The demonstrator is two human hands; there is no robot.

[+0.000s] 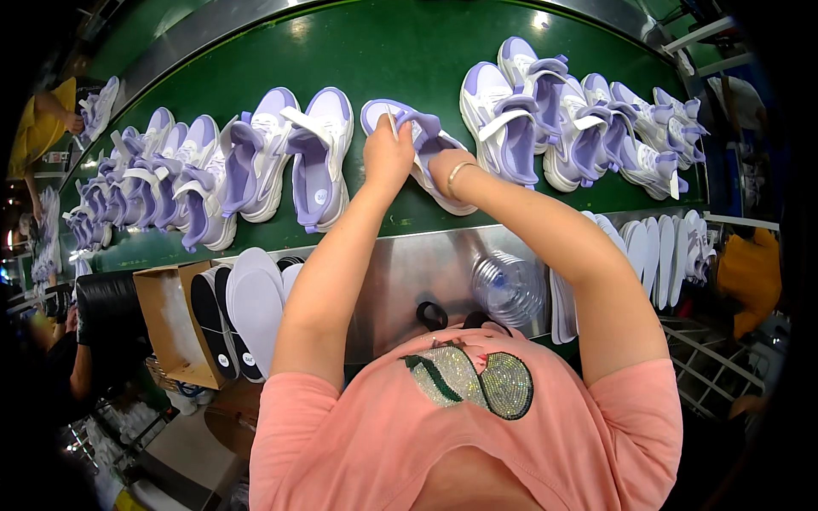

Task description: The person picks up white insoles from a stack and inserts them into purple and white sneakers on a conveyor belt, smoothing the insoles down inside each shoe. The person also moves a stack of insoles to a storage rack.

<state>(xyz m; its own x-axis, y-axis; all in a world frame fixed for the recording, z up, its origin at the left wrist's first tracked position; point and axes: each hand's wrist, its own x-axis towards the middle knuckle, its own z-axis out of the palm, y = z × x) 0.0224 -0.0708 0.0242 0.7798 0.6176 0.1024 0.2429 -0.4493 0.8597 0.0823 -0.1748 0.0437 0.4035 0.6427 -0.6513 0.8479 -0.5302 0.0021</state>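
In the head view, one lilac-and-white shoe point(430, 128) was held between the fingers of two bare hands above the green worktop point(409, 51), its toe tilted away to the left. By the left hand point(388, 155) the upper was gripped near the tongue, the fingers closed on it with the thumb on top. The fingers of the right hand point(446, 167) were sunk in the shoe opening and hidden; how far they were spread, or whether anything was grasped, could not be told. One bracelet point(457, 175) was worn at the right wrist.

Just left of the left fingers, two similar shoes point(325, 128) were set side by side, toes pointing away; beyond them at least four more point(200, 140) were crowded in an overlapping row. Right of the right fingers, at least six shoes point(486, 94) were bunched, the exact number hidden by overlap.

Nearer the body than the fingers, one clear plastic bottle point(509, 289) was laid on a metal ledge point(396, 285). Farther left were placed one carton point(155, 311) and two black insoles point(244, 345), with pale insoles point(254, 298) beside them. To the right, more pale insoles point(652, 255) were stood in a row. Far left of the fingers, one shoe point(100, 106) was touched by a co-worker's hand point(72, 121).
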